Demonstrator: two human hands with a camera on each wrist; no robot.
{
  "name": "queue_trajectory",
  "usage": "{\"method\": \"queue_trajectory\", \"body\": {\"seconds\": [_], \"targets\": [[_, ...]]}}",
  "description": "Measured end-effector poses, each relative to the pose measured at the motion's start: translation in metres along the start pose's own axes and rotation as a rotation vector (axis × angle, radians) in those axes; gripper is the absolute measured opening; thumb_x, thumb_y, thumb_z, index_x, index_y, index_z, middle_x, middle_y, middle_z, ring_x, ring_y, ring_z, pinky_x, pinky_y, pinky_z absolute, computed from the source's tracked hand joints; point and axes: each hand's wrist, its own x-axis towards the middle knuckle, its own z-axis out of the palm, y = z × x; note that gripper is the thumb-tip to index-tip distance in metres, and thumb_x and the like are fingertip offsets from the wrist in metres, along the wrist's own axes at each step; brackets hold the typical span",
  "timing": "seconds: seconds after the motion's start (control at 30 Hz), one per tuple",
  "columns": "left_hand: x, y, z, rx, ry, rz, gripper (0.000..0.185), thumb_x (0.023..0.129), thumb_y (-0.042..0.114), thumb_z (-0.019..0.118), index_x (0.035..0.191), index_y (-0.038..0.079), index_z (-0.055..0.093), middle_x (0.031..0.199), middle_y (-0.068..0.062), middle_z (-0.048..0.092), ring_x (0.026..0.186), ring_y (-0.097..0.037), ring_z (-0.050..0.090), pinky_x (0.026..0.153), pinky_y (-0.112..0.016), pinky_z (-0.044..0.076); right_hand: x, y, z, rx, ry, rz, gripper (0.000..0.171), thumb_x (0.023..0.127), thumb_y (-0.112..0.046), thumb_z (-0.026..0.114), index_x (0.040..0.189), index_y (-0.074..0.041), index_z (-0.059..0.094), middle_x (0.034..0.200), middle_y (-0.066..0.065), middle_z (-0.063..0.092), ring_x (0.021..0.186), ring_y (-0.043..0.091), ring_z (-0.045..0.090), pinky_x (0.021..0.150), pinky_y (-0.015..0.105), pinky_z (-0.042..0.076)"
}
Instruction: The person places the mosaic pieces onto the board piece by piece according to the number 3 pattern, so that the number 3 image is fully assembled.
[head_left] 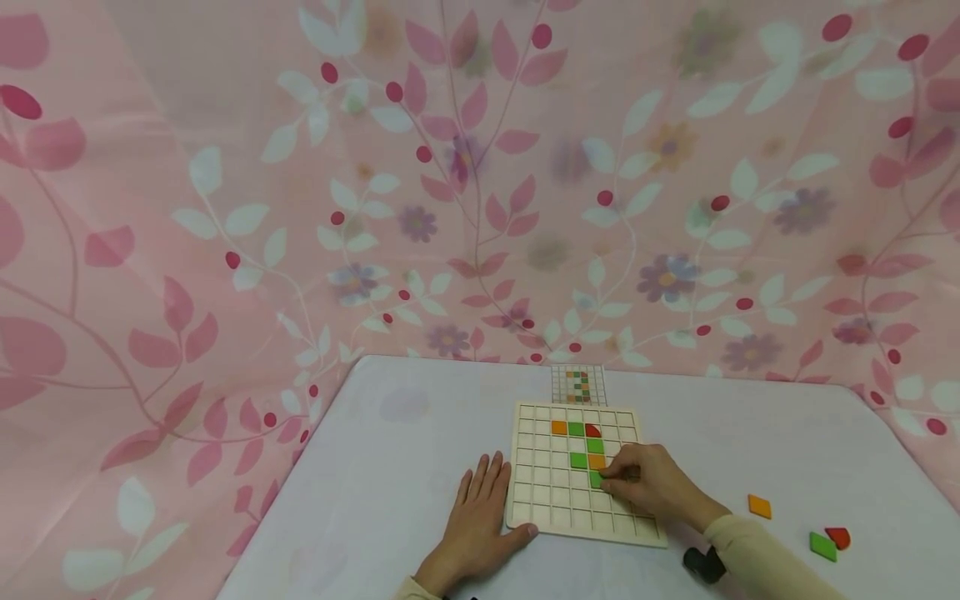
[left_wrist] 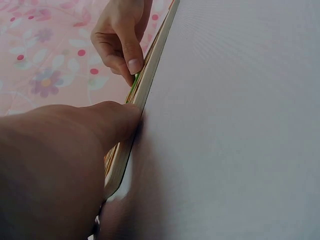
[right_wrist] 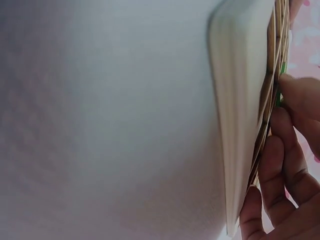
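Fingertips of our right hand pinch a green tile into the wooden grid board on the white bench; our left hand lies flat, fingers relaxed, thumb touching the board's edge.

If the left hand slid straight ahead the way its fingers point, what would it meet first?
Probably nothing on the table: the left hand lies flat beside the grid board, fingers pointing along its left edge. Ahead is bare table, then the floral curtain. Depth is uncertain.
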Motion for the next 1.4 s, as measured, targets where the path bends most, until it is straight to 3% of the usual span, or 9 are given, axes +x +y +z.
{"method": "queue_trajectory", "body": {"seconds": [0.53,0.83,1.13,1.4], "targets": [[0.001,-0.001,0.0,-0.011,0.004,0.011,0.097,0.09,0.07,0.049,0.158,0.008,0.02,0.167,-0.009,0.011,0.154,-0.028,0.002,0.121,-0.057,0.006,-0.002,0.0,0.001,0.001,0.009,-0.022,0.012,0.082,-0.027,0.082,0.092,-0.022,0.077,0.086,-0.015,0.066,0.077,0.001,0.058,0.068,0.02,0.052],[0.001,0.0,0.0,-0.009,0.0,0.003,0.098,0.089,0.072,0.049,0.158,0.008,0.021,0.166,-0.009,0.013,0.154,-0.029,0.004,0.121,-0.057,0.007,-0.006,-0.004,-0.006,-0.036,-0.016,-0.009,0.025,0.084,-0.033,0.078,0.104,-0.017,0.076,0.093,-0.012,0.07,0.081,-0.001,0.061,0.073,0.021,0.055],[-0.001,0.0,0.0,0.001,0.019,0.009,0.098,0.089,0.073,0.048,0.158,0.008,0.022,0.166,-0.01,0.014,0.153,-0.031,0.006,0.12,-0.058,0.008,-0.025,0.003,-0.036,-0.218,0.129,0.023,0.018,0.085,-0.026,0.079,0.102,-0.021,0.076,0.091,-0.019,0.067,0.08,-0.003,0.058,0.072,0.028,0.052],[-0.002,0.002,-0.001,-0.011,0.029,0.019,0.098,0.089,0.07,0.051,0.157,0.005,0.023,0.165,-0.013,0.015,0.153,-0.034,0.008,0.119,-0.06,0.01,-0.061,0.031,-0.065,-0.4,0.312,-0.021,0.018,0.08,-0.024,0.083,0.096,-0.021,0.076,0.089,-0.015,0.067,0.082,0.009,0.059,0.068,0.032,0.051]]}}
